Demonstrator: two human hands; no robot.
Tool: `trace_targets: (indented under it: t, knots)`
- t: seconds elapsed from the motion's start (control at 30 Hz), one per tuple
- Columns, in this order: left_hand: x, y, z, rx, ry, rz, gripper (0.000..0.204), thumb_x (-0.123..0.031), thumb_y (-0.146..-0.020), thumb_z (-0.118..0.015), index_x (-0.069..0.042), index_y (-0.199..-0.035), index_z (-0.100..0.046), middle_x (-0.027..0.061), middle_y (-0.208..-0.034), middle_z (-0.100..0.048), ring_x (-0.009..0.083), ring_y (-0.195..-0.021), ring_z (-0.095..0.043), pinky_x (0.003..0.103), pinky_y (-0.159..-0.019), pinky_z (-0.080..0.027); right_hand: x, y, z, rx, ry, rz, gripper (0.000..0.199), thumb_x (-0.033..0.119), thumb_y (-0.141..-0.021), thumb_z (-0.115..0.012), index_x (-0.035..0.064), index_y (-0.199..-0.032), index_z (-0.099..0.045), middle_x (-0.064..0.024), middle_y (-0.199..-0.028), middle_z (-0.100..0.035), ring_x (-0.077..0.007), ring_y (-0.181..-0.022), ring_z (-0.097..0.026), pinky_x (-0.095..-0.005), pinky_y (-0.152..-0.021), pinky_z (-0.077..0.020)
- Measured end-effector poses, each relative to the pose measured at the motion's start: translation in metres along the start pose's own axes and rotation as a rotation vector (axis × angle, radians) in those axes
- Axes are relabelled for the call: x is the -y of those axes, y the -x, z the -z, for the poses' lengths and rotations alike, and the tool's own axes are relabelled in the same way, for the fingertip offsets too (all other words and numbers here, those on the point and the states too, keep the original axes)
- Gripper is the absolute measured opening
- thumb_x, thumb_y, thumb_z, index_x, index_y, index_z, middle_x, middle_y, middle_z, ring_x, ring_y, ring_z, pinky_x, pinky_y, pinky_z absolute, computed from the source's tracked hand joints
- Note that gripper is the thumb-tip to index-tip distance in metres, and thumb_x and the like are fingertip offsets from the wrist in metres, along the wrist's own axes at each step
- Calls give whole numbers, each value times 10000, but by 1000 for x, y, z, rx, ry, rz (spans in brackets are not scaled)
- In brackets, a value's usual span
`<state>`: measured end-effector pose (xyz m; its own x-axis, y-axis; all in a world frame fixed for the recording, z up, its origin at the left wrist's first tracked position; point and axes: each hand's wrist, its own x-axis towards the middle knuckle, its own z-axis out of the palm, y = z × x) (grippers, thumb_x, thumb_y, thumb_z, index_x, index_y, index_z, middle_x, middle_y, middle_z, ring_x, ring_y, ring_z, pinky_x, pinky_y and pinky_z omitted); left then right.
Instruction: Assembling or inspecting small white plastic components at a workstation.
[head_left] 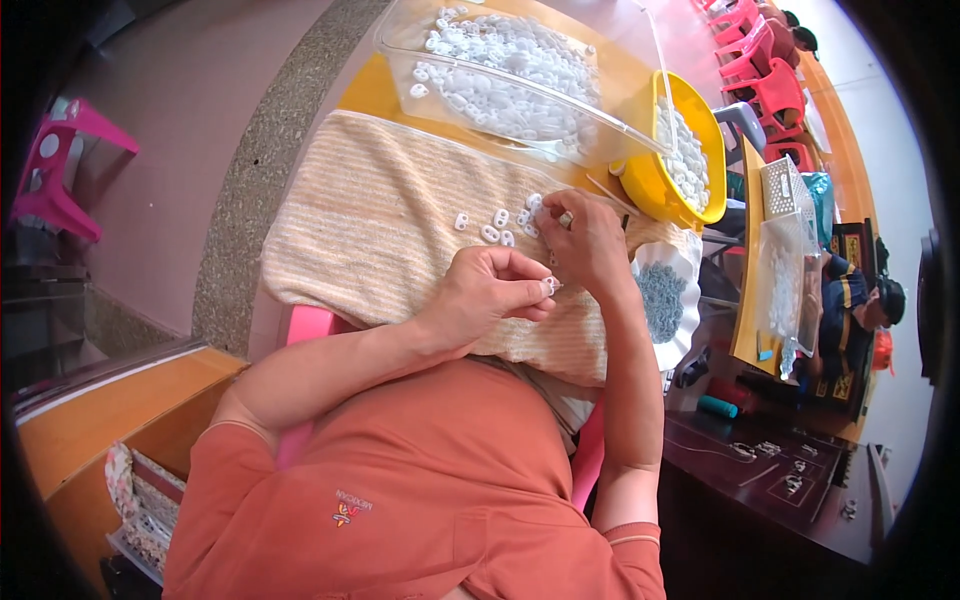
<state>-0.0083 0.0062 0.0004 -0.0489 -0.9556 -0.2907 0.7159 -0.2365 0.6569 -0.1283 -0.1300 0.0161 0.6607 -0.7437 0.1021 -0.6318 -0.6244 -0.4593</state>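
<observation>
My left hand [487,294] pinches a small white plastic piece [550,284] between thumb and index finger, just above the towel [370,215] spread before me. Beside it, my right hand [588,236] bends down with curled fingers at a small group of white two-holed plastic pieces [502,217]. Its fingertips touch or nearly touch the pieces at the right of the group; what they hold, if anything, I cannot make out. To the right of that hand, a white scalloped dish [690,335] holds a heap of small grey-blue parts [660,300].
Beyond the towel stands a clear plastic bin [400,60] full of white pieces. A yellow basin [712,205] with more of them is at the right. Further right are another table [745,300] with a white basket [785,190], a seated person [850,300] and pink chairs [775,90]. A pink stool [65,170] stands far left.
</observation>
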Motion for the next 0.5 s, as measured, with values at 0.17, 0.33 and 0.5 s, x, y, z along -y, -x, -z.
trace_targets:
  t: [0.17,0.33,0.5]
  knots:
    - [3,-1,3,16,5,4,99,-2,-847,-642,22,-941,-626,90,-870,-660,158,-773,-668,277,-713,-579,0,-1,0,21,-32,-36,209,136,-767,-683,-9,-909,-630,-166,-839,-648,-305,-726,-629,-372,-670,-490]
    - [4,-2,2,2,3,-2,89,-3,-849,-641,22,-933,-630,91,-863,-659,157,-773,-665,274,-706,-578,-8,4,-3,-18,-181,-88,249,95,-754,-715,-10,-969,-646,-67,-772,-622,-142,-627,-567,-281,-577,-465]
    - [1,-2,3,-19,-4,-13,91,1,-849,-638,25,-937,-630,94,-860,-658,158,-771,-664,272,-700,-577,-16,23,4,-68,-422,-116,287,111,-793,-707,-11,-1045,-646,-40,-731,-623,-86,-606,-541,-249,-565,-456]
